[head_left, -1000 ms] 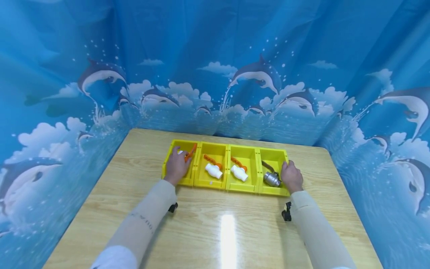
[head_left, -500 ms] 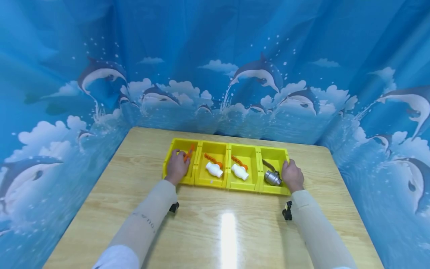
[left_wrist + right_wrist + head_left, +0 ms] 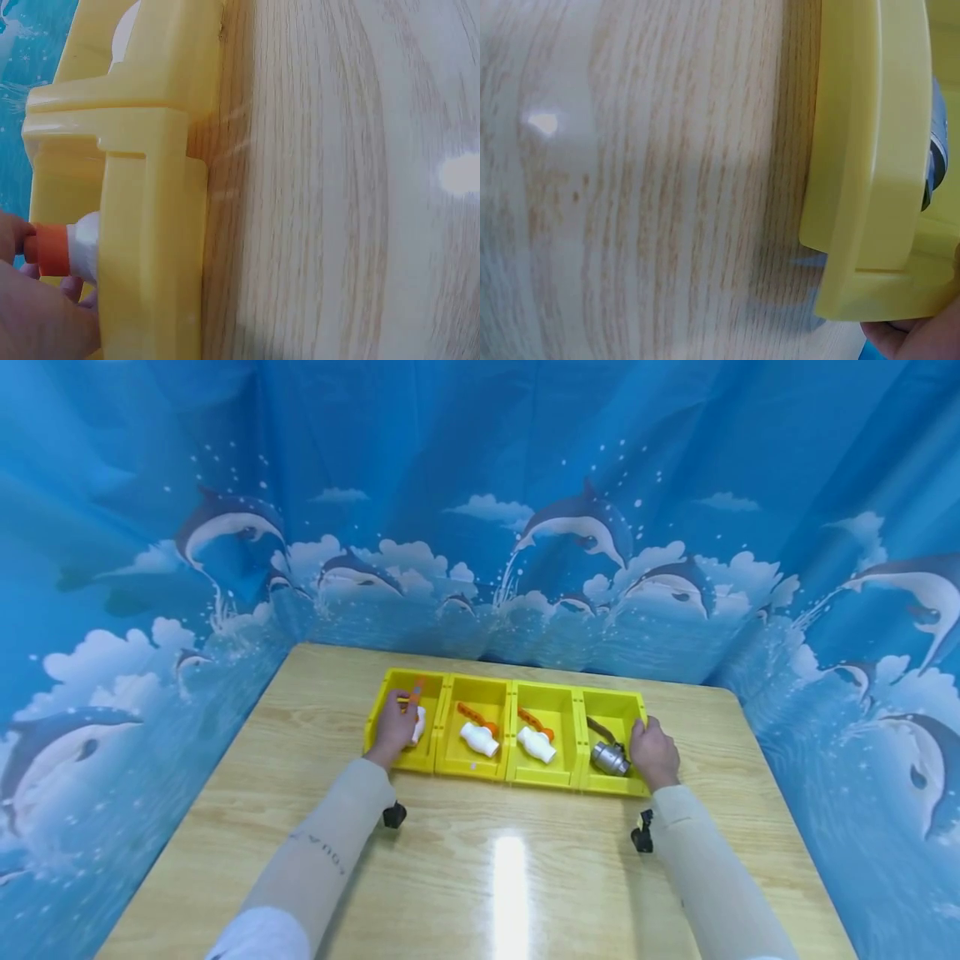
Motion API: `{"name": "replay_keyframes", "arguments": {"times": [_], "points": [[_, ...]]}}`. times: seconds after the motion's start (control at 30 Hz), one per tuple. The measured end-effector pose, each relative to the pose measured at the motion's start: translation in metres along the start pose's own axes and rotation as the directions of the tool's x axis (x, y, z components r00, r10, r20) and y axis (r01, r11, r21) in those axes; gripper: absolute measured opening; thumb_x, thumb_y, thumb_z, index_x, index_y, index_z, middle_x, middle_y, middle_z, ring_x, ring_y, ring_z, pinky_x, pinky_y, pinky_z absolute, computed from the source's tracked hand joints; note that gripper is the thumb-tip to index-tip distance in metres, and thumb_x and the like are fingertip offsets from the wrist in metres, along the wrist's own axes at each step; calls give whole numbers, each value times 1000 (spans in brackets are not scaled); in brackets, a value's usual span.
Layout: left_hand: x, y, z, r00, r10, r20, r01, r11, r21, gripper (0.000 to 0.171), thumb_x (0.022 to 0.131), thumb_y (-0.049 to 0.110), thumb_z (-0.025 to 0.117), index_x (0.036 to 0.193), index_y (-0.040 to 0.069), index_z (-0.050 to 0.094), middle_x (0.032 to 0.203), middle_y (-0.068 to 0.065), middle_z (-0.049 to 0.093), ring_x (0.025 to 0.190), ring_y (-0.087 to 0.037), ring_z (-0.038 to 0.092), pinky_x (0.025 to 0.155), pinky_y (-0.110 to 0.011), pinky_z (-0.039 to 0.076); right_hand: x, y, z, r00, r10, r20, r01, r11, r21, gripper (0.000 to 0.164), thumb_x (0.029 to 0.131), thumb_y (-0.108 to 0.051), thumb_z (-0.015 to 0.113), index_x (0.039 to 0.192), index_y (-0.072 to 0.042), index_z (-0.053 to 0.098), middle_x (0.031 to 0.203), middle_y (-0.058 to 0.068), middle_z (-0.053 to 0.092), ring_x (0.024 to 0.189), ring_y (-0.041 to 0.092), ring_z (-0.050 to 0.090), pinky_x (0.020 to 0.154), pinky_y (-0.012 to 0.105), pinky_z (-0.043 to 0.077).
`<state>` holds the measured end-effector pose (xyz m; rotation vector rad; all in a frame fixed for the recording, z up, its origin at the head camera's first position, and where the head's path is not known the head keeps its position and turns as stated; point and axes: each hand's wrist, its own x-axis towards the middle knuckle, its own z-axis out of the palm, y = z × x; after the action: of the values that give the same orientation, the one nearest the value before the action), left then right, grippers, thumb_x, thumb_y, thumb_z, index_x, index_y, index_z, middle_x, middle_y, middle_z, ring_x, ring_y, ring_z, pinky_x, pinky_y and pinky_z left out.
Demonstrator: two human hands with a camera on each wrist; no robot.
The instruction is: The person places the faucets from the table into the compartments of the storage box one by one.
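In the head view, my left hand (image 3: 392, 728) reaches into the leftmost yellow bin (image 3: 427, 680) and holds a white plastic ball valve (image 3: 419, 725) with an orange lever handle (image 3: 416, 690). The left wrist view shows thumb and fingers around the valve's orange stem part (image 3: 54, 250), its white body (image 3: 87, 238) partly behind the bin's front wall. My right hand (image 3: 654, 755) grips the outer side wall of the rightmost bin (image 3: 628, 706). A metal ball valve (image 3: 609, 759) with a dark lever lies inside that bin, close to the fingers.
The yellow bins stand joined in a row on the wooden table (image 3: 450, 860). Each of the two middle bins contains a white valve with an orange lever, one valve (image 3: 478, 739) on the left and another valve (image 3: 536, 744) on the right. A dolphin-print curtain (image 3: 480, 568) surrounds the table.
The valve in my left hand has turned: its orange lever, slanted to the right before, now points more upright, and its white body shows beside the fingers. The right hand keeps its place.
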<state>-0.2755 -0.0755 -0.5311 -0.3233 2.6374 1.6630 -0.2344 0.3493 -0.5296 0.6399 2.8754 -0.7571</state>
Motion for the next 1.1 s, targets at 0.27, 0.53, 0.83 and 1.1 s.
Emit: {"name": "replay_keyframes", "arguments": {"times": [0.27,0.53,0.83,1.1], "points": [[-1,1,0,1000,-11,-7,11,1000,10,40,103,17,42,138,-2,47,113,-22,61,89,-26,58,77,-33,47,-1,-1,-1,1000,-8,-13,8,1000,0,62,105,-37,12,147,6,26,138,33,43,122,48,47,101,57,38],[-4,10,1,997,-72,5,72,997,10,30,99,18,52,118,-4,60,69,-8,57,46,-11,47,45,-23,40,-1,0,-1,1000,-18,-20,18,1000,9,61,105,-36,14,146,6,29,137,32,45,121,48,48,101,57,38],[-4,15,5,991,-132,-10,130,959,251,37,96,41,59,98,5,52,79,-9,51,64,-20,51,57,-29,41,0,0,-1,1000,-26,-18,26,1000,12,62,105,-37,12,146,6,29,138,32,44,121,49,47,101,57,38],[-7,16,11,989,-149,-13,143,920,366,53,96,51,54,114,1,51,103,-19,53,91,-32,54,82,-43,46,-1,0,-2,1000,-24,-15,24,1000,13,62,104,-36,12,146,7,29,138,32,44,121,49,47,101,57,38]]}}
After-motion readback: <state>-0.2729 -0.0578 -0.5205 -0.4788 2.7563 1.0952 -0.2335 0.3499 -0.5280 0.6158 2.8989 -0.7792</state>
